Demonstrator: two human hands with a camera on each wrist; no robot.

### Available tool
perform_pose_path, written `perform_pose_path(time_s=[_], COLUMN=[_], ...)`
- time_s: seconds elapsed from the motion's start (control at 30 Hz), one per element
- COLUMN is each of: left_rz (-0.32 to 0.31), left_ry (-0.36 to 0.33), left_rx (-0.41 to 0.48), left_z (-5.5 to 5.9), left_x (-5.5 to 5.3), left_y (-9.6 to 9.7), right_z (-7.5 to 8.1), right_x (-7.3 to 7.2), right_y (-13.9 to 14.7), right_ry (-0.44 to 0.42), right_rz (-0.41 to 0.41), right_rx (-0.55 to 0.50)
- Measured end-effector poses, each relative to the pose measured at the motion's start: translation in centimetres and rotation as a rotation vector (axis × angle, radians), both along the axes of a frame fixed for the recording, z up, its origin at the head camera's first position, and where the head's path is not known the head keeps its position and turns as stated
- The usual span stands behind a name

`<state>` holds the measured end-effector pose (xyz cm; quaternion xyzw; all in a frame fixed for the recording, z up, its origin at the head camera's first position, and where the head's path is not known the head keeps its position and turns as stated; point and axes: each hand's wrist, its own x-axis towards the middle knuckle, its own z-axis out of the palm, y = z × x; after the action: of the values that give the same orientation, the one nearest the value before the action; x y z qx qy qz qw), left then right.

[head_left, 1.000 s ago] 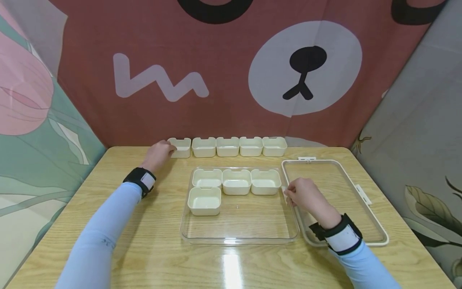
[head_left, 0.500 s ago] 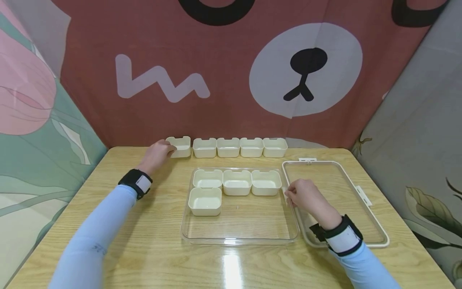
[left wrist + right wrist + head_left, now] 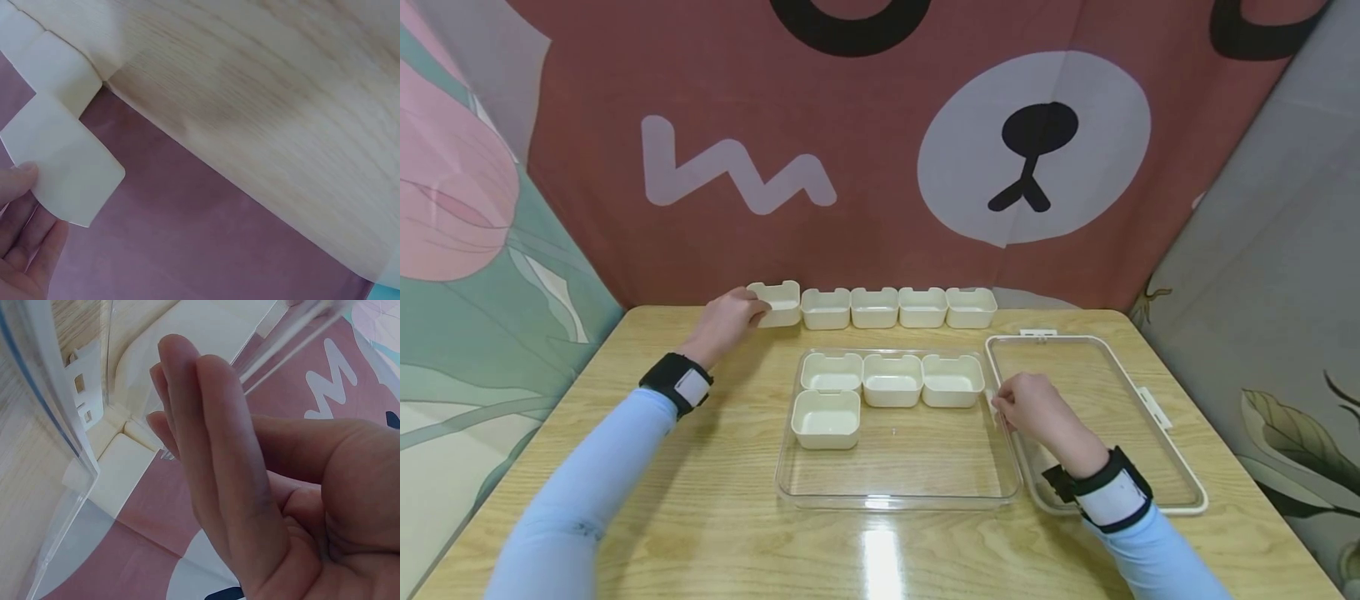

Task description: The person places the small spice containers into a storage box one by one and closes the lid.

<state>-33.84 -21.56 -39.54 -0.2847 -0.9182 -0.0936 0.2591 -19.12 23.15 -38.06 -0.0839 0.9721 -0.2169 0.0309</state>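
At the table's back left, my left hand (image 3: 726,323) pinches a small cream bin (image 3: 781,302) by its left end. In the left wrist view the thumb lies on that bin's (image 3: 69,159) wall, with the other fingers curled at its edge. The held bin sits a little higher than the row beside it. My right hand (image 3: 1037,412) pinches the right rim of a clear tray (image 3: 895,500); in the right wrist view its fingers (image 3: 228,437) reach up with the thumb behind them. Inside the tray, three cream bins (image 3: 891,382) line the back and another bin (image 3: 826,419) stands in front at left.
Several more cream bins (image 3: 874,308) stand in a row along the table's back edge, close to the fabric backdrop (image 3: 865,242). Right of the tray lies a clear lid with a white frame (image 3: 1183,467) and clips, partly under my right forearm. Bare wood table (image 3: 737,533) shows in front.
My left hand has raised the left-end bin slightly and shifted it a little right, while the left forearm swung left. My right hand and the tray have stayed put.
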Motion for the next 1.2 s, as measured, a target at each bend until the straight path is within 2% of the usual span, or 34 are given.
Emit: perform_pose_path(time_s=[0.17, 0.47, 0.77, 1.07, 1.2], left_rz=[0.008, -0.050, -0.086, -0.129, -0.156], left_ry=[-0.008, 0.059, 0.049, 0.108, 0.130], left_rx=[-0.023, -0.020, -0.040, -0.042, -0.041], left_z=[0.5, 1.5, 2.5, 3.4, 3.5], left_x=[0.7, 1.6, 3.3, 4.7, 5.0], left_y=[0.1, 0.3, 1.3, 2.5, 2.9], right_z=[0.1, 0.4, 0.3, 0.3, 0.3], right_x=[0.0, 0.1, 0.1, 0.1, 0.1], right_y=[-0.1, -0.1, -0.1, -0.1, 0.0], right_ry=[0.008, -0.001, 0.028, 0.019, 0.020], right_rz=[0.011, 0.005, 0.022, 0.020, 0.022], right_rx=[0.009, 0.020, 0.023, 0.030, 0.032])
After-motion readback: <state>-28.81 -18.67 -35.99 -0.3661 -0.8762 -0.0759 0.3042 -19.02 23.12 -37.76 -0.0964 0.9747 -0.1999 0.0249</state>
